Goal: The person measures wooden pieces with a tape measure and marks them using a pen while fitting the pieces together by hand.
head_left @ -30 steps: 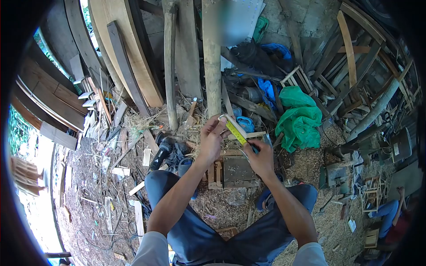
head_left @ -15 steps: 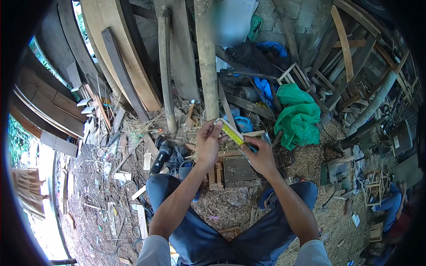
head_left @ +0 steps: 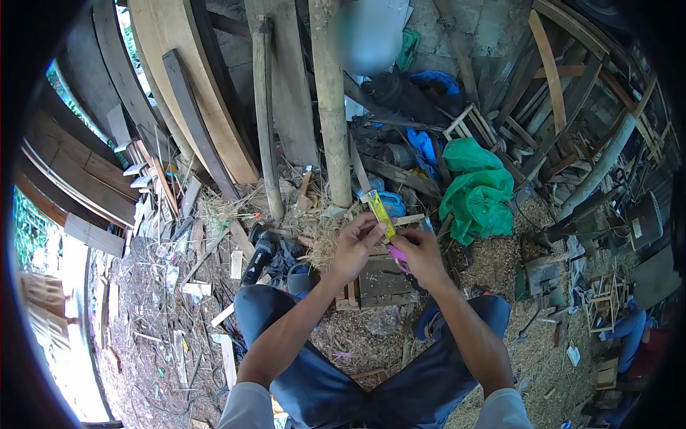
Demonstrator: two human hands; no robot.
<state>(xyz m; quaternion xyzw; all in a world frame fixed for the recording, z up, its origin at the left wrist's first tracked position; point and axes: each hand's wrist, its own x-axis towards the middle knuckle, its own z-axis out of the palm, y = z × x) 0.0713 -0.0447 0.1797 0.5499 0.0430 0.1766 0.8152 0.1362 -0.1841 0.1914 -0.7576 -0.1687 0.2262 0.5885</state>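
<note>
A yellow tape measure blade point(head_left: 380, 213) slants up and away in front of me, with a small metal hook at its far end. My left hand point(head_left: 359, 247) pinches the blade from the left, fingers closed on it. Close beside it, my right hand point(head_left: 419, 256) is closed around the near end of the tape. Something pink point(head_left: 399, 256) shows under the right fingers; whether it is the tape's case cannot be made out. Below both hands stands a low wooden block point(head_left: 382, 280) with a dark top, between my knees.
A black angle grinder-like power tool point(head_left: 259, 261) lies left of my knee. A green plastic sheet point(head_left: 477, 189) is heaped on the right. Planks point(head_left: 207, 107) and a round post point(head_left: 330, 107) lean ahead. Another person's leg point(head_left: 627, 332) shows far right. Wood scraps and shavings cover the ground.
Both hands have shifted slightly down and closer to me. My left hand has slid from the tape's hooked tip toward the right hand, and the pink thing has come into sight.
</note>
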